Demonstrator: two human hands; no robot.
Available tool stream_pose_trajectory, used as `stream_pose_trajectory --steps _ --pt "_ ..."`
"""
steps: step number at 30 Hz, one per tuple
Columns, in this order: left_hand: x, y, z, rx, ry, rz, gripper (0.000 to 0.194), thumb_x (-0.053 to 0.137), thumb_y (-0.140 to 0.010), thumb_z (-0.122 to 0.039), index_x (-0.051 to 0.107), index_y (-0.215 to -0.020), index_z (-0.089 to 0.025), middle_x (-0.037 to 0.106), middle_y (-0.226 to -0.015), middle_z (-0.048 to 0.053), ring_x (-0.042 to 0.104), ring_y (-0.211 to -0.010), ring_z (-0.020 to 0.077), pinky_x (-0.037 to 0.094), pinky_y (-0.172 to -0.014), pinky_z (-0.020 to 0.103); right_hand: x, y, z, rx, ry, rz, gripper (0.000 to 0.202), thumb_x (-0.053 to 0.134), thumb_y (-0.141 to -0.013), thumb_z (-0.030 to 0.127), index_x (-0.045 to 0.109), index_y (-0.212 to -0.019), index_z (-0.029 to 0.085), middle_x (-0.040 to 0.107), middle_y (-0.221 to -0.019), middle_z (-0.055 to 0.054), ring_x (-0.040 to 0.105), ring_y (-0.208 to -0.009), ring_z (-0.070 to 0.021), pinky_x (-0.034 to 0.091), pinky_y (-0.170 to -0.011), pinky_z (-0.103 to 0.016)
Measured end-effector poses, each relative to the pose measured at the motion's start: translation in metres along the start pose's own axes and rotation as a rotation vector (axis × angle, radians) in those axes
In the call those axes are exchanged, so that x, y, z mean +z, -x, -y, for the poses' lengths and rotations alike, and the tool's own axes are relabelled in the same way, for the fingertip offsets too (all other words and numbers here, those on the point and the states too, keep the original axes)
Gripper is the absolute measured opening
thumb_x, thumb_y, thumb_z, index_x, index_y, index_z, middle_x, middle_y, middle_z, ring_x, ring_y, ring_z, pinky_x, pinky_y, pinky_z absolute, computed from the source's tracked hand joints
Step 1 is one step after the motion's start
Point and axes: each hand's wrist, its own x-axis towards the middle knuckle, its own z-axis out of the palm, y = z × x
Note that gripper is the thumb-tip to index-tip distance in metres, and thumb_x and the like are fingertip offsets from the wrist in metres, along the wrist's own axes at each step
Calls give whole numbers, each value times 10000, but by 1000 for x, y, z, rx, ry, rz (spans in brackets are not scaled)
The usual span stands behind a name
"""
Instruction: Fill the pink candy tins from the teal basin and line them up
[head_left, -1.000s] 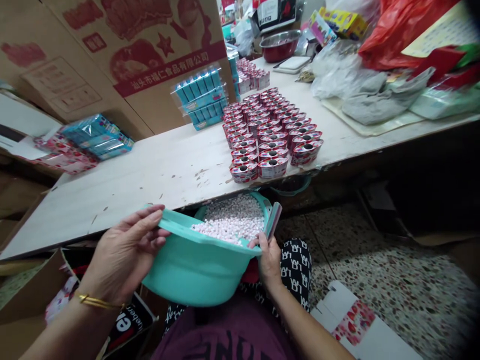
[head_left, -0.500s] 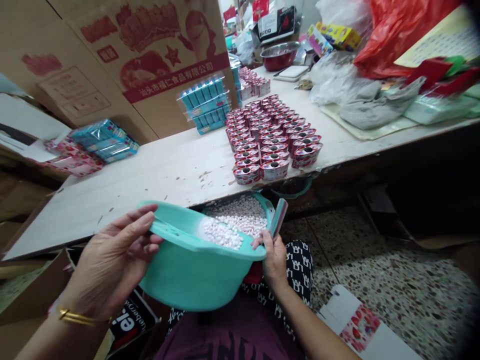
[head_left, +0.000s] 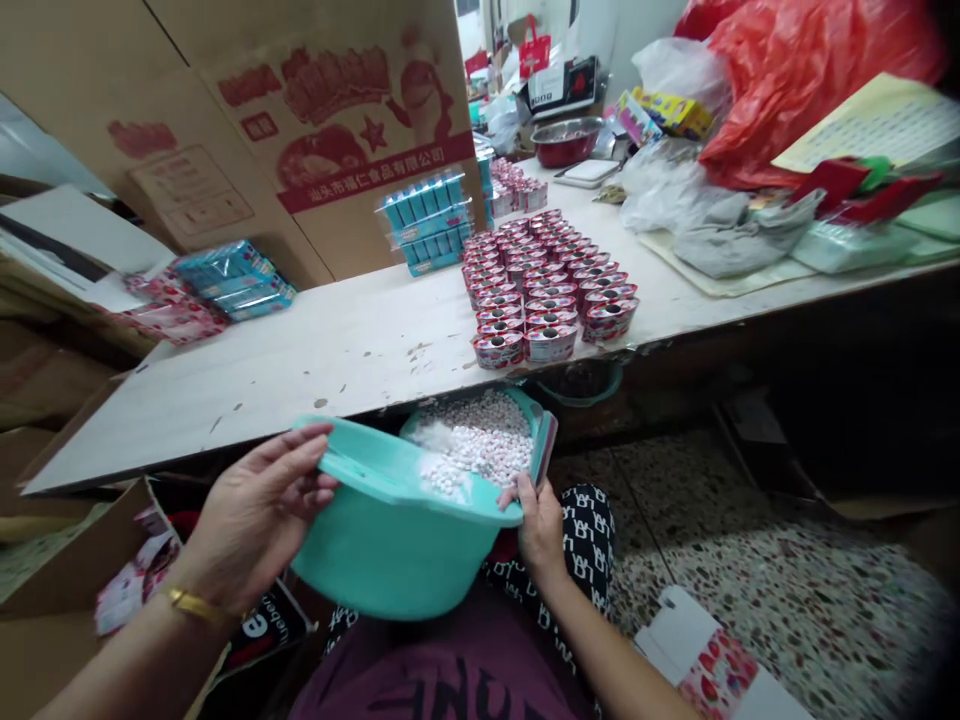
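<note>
Clearly, the key relation is between the teal basin (head_left: 390, 565), tilted and held over the person's lap, and the second basin (head_left: 535, 405) just beyond it, partly under the edge of the surface (head_left: 322, 345). The near basin's opening leans towards the far one, and its low lip lies close by the far basin's heap of small pale pellets (head_left: 491, 425); whether the rims touch, I can't tell. Its long rim runs from hand to hand, sloping down to the right.

The left hand (head_left: 251, 500) has its fingers pinched narrowly on the raised end. The right hand (head_left: 541, 525) closes around the lower end, nearer the second basin, with a slim striped piece (head_left: 545, 450) standing up from its fingers. Up on the surface, beyond both basins, sit close rows of red-rimmed packs (head_left: 551, 343).
</note>
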Motion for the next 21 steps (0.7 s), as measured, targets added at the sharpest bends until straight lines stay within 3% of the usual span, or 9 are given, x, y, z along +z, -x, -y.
stream_pose_trajectory --steps 4,9,14,21 --pt "-1 10 -3 22 -18 -24 404 779 -422 -164 656 -804 -122 544 -600 -21 498 -431 43 411 -350 94 0 5 -1 22 -36 64 348 378 -832 471 519 -708 178 559 -601 9 507 -627 -133 382 -717 -271" --pt "-5 15 -5 62 6 -57 395 769 -434 -177 659 -813 -145 555 -624 -23 475 -414 32 395 -339 97 -5 1 7 -60 -17 7 337 382 -838 452 532 -719 174 576 -646 0 525 -677 -135 383 -746 -273" --pt "-28 10 12 -36 31 -63 380 774 -431 -182 654 -791 -152 571 -605 -18 488 -419 46 407 -353 114 -3 4 2 -46 50 21 319 403 -828 455 519 -737 172 581 -642 1 530 -676 -136 390 -749 -278" --pt "-54 -6 7 -21 120 -5 295 750 -491 -176 655 -770 -162 568 -578 -14 495 -415 50 413 -352 113 20 8 9 -58 74 -55 333 411 -814 480 519 -767 168 592 -618 1 547 -662 -145 408 -742 -289"
